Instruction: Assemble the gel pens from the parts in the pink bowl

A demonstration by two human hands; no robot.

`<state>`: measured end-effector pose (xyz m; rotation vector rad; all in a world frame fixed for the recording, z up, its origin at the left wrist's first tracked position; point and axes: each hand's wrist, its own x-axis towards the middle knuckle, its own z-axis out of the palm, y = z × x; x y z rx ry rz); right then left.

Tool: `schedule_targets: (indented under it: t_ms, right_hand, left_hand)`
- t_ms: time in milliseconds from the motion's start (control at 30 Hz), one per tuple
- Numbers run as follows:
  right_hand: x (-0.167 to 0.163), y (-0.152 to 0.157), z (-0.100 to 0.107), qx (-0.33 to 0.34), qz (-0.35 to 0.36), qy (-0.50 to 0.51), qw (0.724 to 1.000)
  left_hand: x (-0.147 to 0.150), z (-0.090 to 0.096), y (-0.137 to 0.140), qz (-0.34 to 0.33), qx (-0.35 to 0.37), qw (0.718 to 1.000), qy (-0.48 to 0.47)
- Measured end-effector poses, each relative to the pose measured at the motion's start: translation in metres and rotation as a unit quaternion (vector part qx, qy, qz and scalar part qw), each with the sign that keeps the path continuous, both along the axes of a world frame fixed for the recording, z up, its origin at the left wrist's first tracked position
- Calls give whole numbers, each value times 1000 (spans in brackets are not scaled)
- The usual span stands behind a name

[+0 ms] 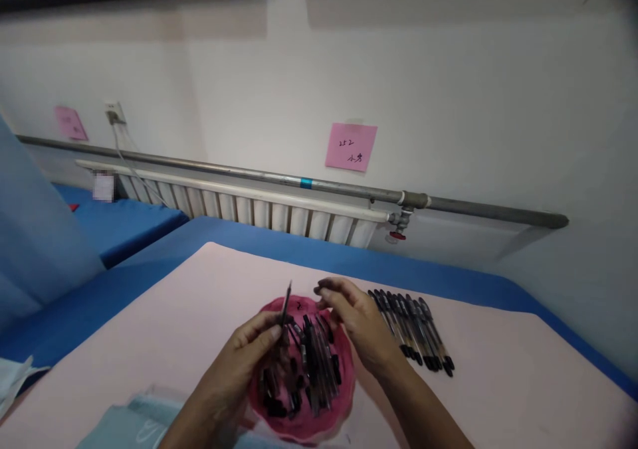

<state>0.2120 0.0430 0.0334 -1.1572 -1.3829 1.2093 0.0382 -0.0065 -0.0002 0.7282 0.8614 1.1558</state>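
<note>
Thumb and fingers of the left hand (254, 343) are pinched around a thin dark pen (286, 303), which is held pointy end up over a pink bowl (346, 396) filled with dark pens and bits (321, 362). Fingers of the right hand (359, 323) are bent close to the thumb above the bowl's far right side, but whether anything is held there cannot be told. To the right, black-capped pens (411, 326) are lined up on a pink sheet (498, 369).
</note>
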Motion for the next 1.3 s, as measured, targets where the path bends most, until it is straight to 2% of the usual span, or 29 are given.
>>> schedule_targets:
  t_ms: [67, 167, 267, 333, 400, 500, 600, 733, 800, 867, 967, 1067, 1133, 1200, 1300]
  right_hand:
    - [8, 6, -1, 25, -46, -40, 998]
    - [18, 12, -4, 80, -53, -202, 975]
    - [23, 11, -5, 98, 9, -389, 916]
    - [21, 6, -7, 95, 36, -480, 872]
    - [15, 0, -10, 107, 44, -535, 837]
    - [4, -8, -17, 122, 65, -572, 808]
    - [-4, -12, -24, 112, 92, -582, 800]
    - [-3, -10, -21, 139, 123, -512, 838]
    - [3, -9, -13, 141, 106, -519, 836]
    - [8, -10, -6, 127, 94, -562, 812]
    - [9, -15, 0, 93, 114, -626, 766]
    - [2, -21, -4, 68, 149, -665, 728]
    - [-4, -24, -11, 65, 154, -677, 717]
    - [-7, -24, -21, 67, 140, -670, 726]
    - [-9, -21, -42, 55, 120, -639, 757]
  left_hand:
    - [-3, 1, 1, 29, -17, 999, -34]
    - [-6, 1, 3, 49, -28, 996, -66]
    - [-7, 2, 5, 60, -32, 995, -79]
    - [-7, 3, 5, 63, -35, 994, -79]
    - [-7, 3, 5, 64, -35, 994, -80]
    - [-7, 3, 6, 68, -36, 994, -80]
    - [-7, 3, 6, 68, -36, 994, -77]
    - [-8, 3, 6, 71, -33, 994, -76]
    - [-8, 4, 6, 73, -31, 994, -70]
    - [-8, 4, 6, 70, -26, 995, -64]
    - [-9, 3, 6, 66, -26, 996, -59]
    - [-10, 3, 6, 67, -29, 996, -57]
    - [-10, 3, 6, 68, -26, 996, -57]
    - [-10, 4, 6, 68, -24, 996, -57]
    - [-9, 5, 6, 66, -26, 996, -60]
